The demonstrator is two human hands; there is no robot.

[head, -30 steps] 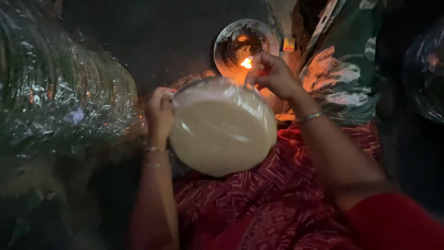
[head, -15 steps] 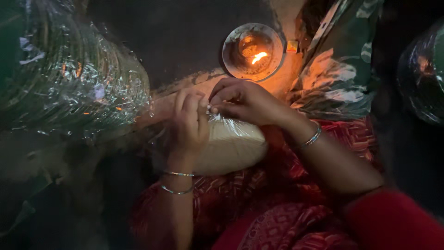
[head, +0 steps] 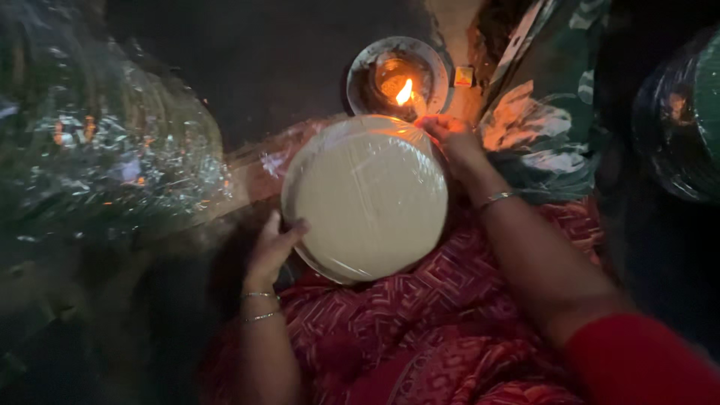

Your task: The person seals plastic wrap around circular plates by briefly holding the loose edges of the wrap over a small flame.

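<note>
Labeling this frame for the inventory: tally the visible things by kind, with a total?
White round plastic-wrapped stack of plates, held by left hand and right hand: 1
Lit flames in the round dish: 1
Large clear-wrapped bundles, at left and far right: 2
Wrist bangles: left pair, right one: 3
Total: 7

The left hand (head: pixel 274 247) reaches up from below, forearm upright, wrist ringed by two thin bangles, thumb spread and its grip curled closed. The right hand (head: pixel 454 139) extends up and across, elbow bent, one bangle at the wrist, its grip pinched closed.
</note>
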